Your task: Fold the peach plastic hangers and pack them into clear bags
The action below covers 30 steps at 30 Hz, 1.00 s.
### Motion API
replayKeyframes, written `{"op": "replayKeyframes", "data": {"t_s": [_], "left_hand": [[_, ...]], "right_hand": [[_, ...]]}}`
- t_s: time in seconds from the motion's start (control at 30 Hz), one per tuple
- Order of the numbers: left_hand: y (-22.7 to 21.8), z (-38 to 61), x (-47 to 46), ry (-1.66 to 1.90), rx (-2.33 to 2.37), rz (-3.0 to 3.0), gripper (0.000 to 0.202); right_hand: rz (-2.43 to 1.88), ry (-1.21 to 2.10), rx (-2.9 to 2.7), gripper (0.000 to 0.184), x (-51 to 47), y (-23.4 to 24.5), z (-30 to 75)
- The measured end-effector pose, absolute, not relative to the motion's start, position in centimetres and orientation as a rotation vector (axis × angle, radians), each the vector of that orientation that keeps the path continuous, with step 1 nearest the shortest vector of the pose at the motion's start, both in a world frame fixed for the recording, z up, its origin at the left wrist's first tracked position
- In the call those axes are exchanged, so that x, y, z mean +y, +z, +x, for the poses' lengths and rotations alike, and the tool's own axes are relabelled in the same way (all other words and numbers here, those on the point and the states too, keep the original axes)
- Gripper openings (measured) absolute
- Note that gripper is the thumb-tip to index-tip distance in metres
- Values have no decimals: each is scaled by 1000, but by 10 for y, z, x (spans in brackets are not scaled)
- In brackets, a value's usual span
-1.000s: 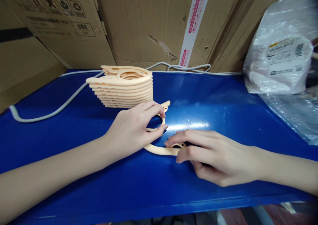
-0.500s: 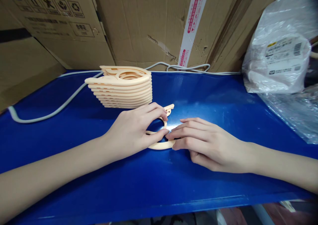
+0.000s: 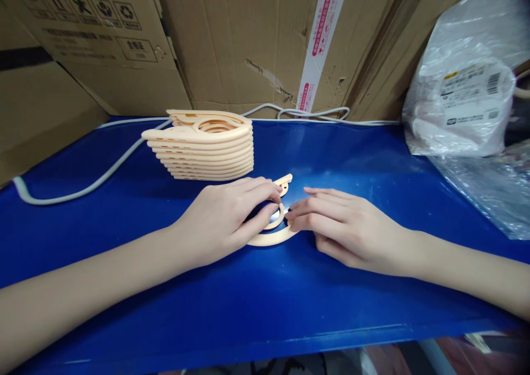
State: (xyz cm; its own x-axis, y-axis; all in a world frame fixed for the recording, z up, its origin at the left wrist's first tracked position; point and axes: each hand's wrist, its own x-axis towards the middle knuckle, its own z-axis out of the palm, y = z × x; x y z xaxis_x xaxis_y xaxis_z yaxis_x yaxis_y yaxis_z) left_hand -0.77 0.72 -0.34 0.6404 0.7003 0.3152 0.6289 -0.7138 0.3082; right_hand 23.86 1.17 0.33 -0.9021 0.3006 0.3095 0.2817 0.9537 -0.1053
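Note:
A cream plastic folding clothes hanger [image 3: 271, 239] lies on the blue tabletop, with a curved outer arm, a round loop inside and a short straight piece sticking out at the back. My left hand [image 3: 227, 212] lies over its left part, thumb and fingers closed around the loop area. That hand hides much of the hanger. At the right end, my right hand [image 3: 356, 228] has its bent fingertips pinched on the arm, thumb hidden beneath. Behind my left hand stands a neat stack of matching hangers [image 3: 215, 157], folded flat.
Cardboard boxes [image 3: 248, 38] wall off the back and left. A white cable [image 3: 103, 179] loops around the stack and along the rear edge. Clear plastic wrap with a labelled white bag [image 3: 464, 104] sits at the right. The table's front edge [image 3: 248, 353] is near me.
The hanger's inner loop has come further into view and shifted right, near the outer arm. My right hand has risen slightly. Left fingers have moved a little; the stack is unmoved.

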Motion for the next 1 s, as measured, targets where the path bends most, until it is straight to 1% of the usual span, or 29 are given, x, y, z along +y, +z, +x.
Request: {"op": "replayKeyframes", "data": {"t_s": [0.2, 0.47, 0.6, 0.7, 0.83, 0.93, 1.0], "left_hand": [[-7, -12, 7, 650, 1010, 2782, 38], [-5, -12, 9, 604, 1001, 2837, 39], [-8, -12, 8, 653, 944, 2876, 37], [-10, -11, 9, 671, 906, 2892, 38], [-8, -10, 9, 608, 938, 2871, 37], [-7, -9, 10, 585, 945, 2868, 38], [-7, -9, 11, 597, 940, 2877, 38]], "right_hand": [[-460, -59, -2777, 25, 19, 5, 242], [-509, -89, -2769, 26, 24, 4, 246], [-528, -79, -2749, 25, 29, 0, 248], [-551, -63, -2740, 25, 33, -3, 249], [-607, -10, -2671, 25, 34, -5, 250], [-688, -52, -2595, 22, 34, -6, 250], [-733, -101, -2572, 18, 34, -6, 250]]}}
